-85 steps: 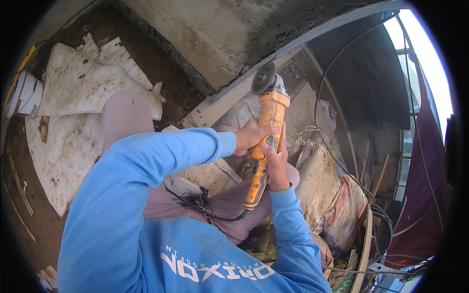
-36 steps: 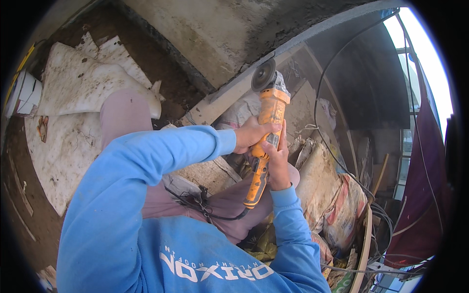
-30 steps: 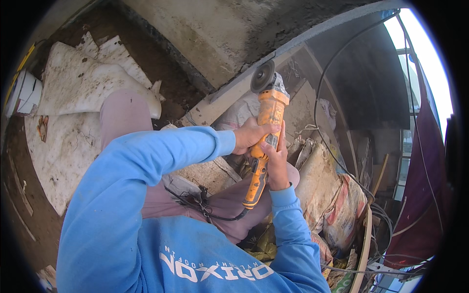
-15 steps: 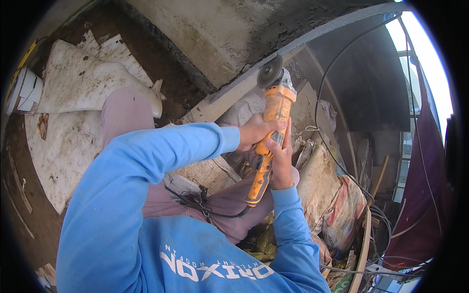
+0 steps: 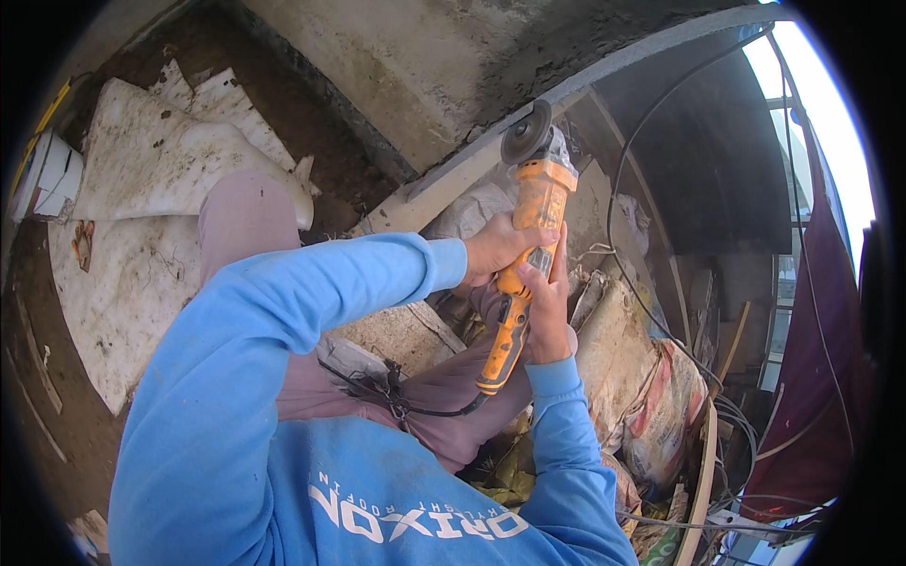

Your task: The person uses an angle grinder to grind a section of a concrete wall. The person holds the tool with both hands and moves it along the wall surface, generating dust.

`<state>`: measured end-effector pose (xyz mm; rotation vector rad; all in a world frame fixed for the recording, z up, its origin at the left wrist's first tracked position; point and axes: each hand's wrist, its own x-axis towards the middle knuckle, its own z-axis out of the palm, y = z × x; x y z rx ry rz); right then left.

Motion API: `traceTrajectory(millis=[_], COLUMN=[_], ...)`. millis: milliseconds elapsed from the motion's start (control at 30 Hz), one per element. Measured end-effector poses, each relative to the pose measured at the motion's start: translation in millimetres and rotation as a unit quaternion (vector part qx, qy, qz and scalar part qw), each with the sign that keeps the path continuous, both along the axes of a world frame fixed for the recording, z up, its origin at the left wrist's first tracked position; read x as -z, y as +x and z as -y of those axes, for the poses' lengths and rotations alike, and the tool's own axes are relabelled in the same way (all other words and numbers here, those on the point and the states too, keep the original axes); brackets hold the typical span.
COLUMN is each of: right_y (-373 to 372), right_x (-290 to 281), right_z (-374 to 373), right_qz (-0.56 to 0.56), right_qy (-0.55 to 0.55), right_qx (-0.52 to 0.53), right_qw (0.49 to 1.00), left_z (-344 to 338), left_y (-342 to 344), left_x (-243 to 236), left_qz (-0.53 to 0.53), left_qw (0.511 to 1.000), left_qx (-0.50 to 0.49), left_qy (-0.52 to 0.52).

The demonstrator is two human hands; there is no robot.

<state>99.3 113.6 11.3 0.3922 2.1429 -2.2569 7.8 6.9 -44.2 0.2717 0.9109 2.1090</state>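
An orange and grey angle grinder (image 5: 541,203) is held in both hands in front of me, its round disc (image 5: 527,132) up by the edge of a pale strip (image 5: 566,90) along the wall. Wrapped around the front of its body is my left hand (image 5: 498,247). Farther down, around the middle of the body, my right hand (image 5: 547,307) is closed with the thumb on top. From the tool's lower end a black cord (image 5: 453,412) runs left over my legs. Whether the disc touches the strip cannot be told.
White dirty sheets (image 5: 170,160) lie on the ground at the left, beside a white bucket (image 5: 58,174). On the right are filled sacks (image 5: 613,368), a wooden batten (image 5: 698,481) and a dark panel (image 5: 698,141). A black cable (image 5: 618,170) hangs across that side.
The grinder and both hands have shifted very slightly up and to the right. Both hands keep the same hold.
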Motion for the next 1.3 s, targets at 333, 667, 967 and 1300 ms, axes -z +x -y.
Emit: traceTrajectory(millis=[333, 667, 967, 1300], right_y=[-7, 2, 11, 13], right_x=[11, 1, 11, 2], right_z=[-13, -2, 1, 11], right_qz=[-0.037, 0.001, 0.024, 0.044], right_qy=[0.057, 0.01, 0.026, -0.007], right_qx=[-0.015, -0.004, -0.012, 0.012], right_qw=[0.998, 1.0, 0.999, 0.999], left_z=[-2, 2, 6, 4], left_y=[-4, 5, 16, 17], left_x=[-4, -2, 4, 14], left_qz=[-0.008, 0.027, 0.065, 0.086], left_qw=[0.999, 1.0, 0.997, 0.995], left_qx=[-0.01, 0.003, 0.01, 0.028], left_qy=[0.032, 0.007, -0.034, -0.043])
